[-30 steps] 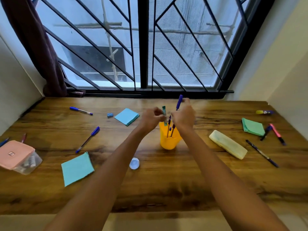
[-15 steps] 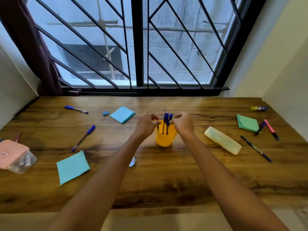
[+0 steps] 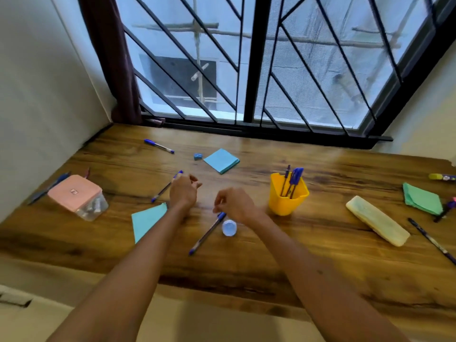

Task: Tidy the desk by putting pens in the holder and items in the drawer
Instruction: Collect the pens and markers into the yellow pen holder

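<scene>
- Both hands have left the yellow holder (image 3: 287, 196), which half a second ago sat between them; it now stands alone at about 2 o'clock from the right hand (image 3: 236, 205), with several blue pens (image 3: 293, 180) upright inside it.
- The left hand (image 3: 183, 191) has swung out toward 10 o'clock and hovers over the desk (image 3: 246, 262), fingers loosely curled and holding nothing, right beside a blue pen (image 3: 165, 187) lying on the wood.
- The right hand has dropped low near the middle of the desk, its fingers bent downward; whether they pinch anything I cannot tell.
- Just below that hand, at 7 o'clock, lies another blue pen on the desk (image 3: 206, 234), its capped end almost under the fingers, with a small round blue-white item (image 3: 229, 227) touching close beside it.
- A third pen near the window (image 3: 159, 146) rests at 11 o'clock, not far from a little blue sharpener (image 3: 198, 156) and a blue notepad (image 3: 221, 160).
- A teal pad (image 3: 145, 219) lies partly under the left forearm; a pink-lidded box (image 3: 77, 196) sits at 9 o'clock.
- Off at 3 o'clock are the pale yellow case (image 3: 377, 223) and a green pad (image 3: 422, 198).
</scene>
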`<act>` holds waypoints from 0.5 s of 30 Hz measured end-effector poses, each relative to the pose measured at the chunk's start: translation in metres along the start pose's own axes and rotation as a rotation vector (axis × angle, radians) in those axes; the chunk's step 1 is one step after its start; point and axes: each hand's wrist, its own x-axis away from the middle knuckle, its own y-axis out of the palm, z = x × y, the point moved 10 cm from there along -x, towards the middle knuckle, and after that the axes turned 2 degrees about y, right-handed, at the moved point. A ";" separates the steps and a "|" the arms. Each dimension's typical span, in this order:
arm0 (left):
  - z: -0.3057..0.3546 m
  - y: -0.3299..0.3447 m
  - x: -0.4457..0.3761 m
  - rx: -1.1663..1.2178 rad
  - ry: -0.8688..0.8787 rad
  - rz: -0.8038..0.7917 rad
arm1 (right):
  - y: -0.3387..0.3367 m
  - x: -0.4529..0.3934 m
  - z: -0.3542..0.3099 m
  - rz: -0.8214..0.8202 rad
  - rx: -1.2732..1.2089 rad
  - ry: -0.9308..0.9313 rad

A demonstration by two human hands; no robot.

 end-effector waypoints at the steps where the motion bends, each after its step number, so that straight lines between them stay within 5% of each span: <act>1: -0.011 -0.007 0.000 -0.032 -0.015 0.034 | 0.013 -0.001 -0.001 -0.033 0.088 0.040; 5: -0.045 -0.031 -0.004 -0.179 -0.046 0.108 | 0.042 0.004 -0.011 0.002 0.283 0.153; 15: -0.059 -0.030 -0.021 -0.422 -0.046 0.083 | 0.058 -0.008 -0.016 0.130 0.157 0.287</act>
